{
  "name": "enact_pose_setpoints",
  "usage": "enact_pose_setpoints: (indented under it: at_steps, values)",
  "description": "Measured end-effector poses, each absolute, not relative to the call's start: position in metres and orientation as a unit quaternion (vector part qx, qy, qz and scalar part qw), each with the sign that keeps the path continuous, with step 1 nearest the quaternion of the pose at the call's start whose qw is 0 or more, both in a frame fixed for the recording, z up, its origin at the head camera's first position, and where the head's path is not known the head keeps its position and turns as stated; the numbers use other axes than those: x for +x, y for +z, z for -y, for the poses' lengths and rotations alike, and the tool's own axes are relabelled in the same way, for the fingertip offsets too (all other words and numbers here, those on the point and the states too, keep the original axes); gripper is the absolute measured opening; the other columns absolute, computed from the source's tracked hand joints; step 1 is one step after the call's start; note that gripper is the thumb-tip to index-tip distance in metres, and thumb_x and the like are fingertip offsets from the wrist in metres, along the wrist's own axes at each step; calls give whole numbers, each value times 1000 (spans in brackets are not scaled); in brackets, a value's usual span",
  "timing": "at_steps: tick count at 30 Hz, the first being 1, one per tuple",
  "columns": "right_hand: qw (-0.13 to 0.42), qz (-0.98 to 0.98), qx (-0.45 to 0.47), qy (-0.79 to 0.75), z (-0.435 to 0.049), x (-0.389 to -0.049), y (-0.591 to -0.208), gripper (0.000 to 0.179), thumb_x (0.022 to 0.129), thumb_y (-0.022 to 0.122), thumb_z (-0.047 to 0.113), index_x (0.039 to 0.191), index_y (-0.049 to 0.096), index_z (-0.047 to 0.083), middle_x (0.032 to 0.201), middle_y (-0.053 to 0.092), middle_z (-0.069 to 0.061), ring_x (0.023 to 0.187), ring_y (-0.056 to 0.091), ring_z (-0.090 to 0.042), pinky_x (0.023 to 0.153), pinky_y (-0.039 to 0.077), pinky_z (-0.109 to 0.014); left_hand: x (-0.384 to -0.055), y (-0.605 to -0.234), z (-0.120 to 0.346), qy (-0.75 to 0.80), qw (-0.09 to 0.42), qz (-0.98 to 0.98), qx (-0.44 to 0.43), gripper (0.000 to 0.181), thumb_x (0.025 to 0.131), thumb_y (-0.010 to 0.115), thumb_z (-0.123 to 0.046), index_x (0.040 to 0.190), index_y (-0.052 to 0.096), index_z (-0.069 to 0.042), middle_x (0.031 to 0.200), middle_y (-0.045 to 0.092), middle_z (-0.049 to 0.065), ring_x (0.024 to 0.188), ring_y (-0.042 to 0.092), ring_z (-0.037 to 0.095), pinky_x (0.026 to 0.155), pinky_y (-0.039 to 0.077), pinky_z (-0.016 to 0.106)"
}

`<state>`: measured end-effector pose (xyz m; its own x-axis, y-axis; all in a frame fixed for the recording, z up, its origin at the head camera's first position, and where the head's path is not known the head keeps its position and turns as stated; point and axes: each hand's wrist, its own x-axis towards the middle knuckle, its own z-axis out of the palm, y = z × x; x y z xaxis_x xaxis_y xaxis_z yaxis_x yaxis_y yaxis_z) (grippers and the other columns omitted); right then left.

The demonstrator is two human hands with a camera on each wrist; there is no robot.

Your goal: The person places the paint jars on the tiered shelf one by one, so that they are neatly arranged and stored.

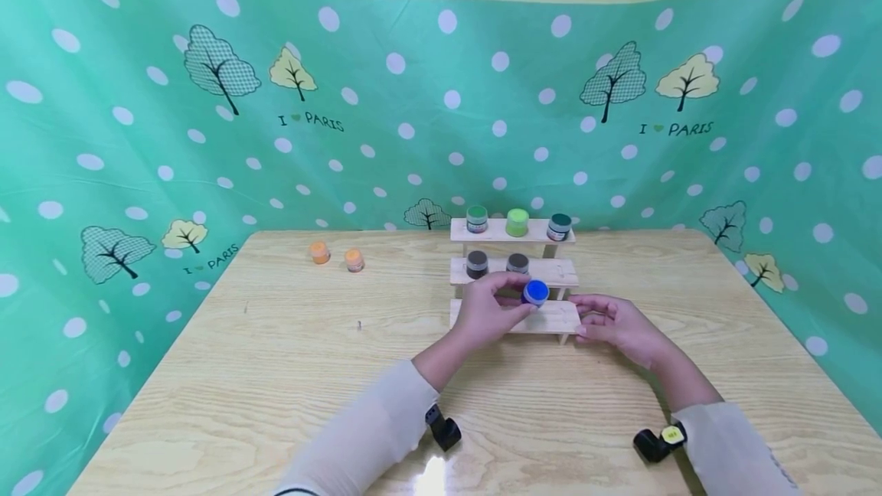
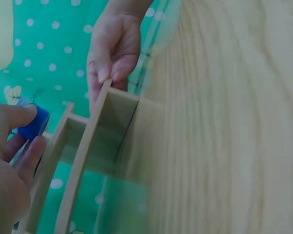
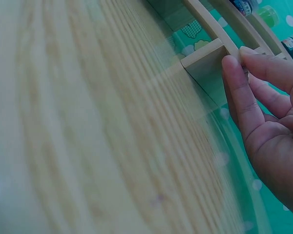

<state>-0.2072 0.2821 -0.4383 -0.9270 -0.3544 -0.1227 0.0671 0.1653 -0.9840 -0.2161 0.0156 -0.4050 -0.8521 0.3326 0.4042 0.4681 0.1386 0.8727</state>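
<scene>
My left hand (image 1: 488, 306) pinches a small blue paint jar (image 1: 535, 293) between thumb and fingers, in front of the middle step of a three-step wooden rack (image 1: 551, 318). In the left wrist view the blue jar (image 2: 35, 123) is held beside the shelf boards. At the rack's right end, my right hand (image 1: 615, 325) grips the end of the lowest board, thumb and fingers on its edge in the right wrist view. Two dark-lidded jars (image 1: 477, 265) stand on the middle step. The top step bears a green jar (image 1: 477, 219), a light green jar (image 1: 517, 223) and a dark teal jar (image 1: 559, 227).
Two orange jars (image 1: 319, 252) (image 1: 354, 259) stand at the back left of the wooden table (image 1: 289, 373). A green dotted cloth (image 1: 386, 98) hangs behind and at both sides. Black cameras (image 1: 444, 431) are strapped to both wrists.
</scene>
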Motion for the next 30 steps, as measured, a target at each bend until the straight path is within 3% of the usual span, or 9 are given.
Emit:
enact_pose_setpoints:
  at_steps: [10, 25, 30]
  values:
    - [167, -741, -103, -643, -282, -206, -435, 68, 89, 70, 3, 143, 32, -14, 128, 52, -26, 98, 65, -17, 87, 57, -34, -215, -416, -47, -619, 162, 733, -232, 38, 74, 81, 4, 110, 70, -1, 108, 67, 9, 96, 67, 12, 78, 57, 19]
    - [166, -740, -100, -644, -283, -208, -439, 69, 87, 72, 4, 142, 35, -12, 125, 55, -20, 98, 65, -19, 87, 57, -35, -211, -428, -78, -606, 245, 738, -166, 30, 75, 84, -5, 103, 73, -3, 99, 68, 6, 89, 67, 8, 75, 55, 14]
    - [166, -742, -100, -642, -284, -208, -439, 69, 87, 72, 4, 142, 34, -13, 124, 56, -19, 97, 64, -18, 87, 57, -35, -213, -429, -84, -555, 278, 773, -133, 31, 76, 85, -14, 104, 75, -9, 98, 72, 0, 86, 65, 4, 75, 52, 10]
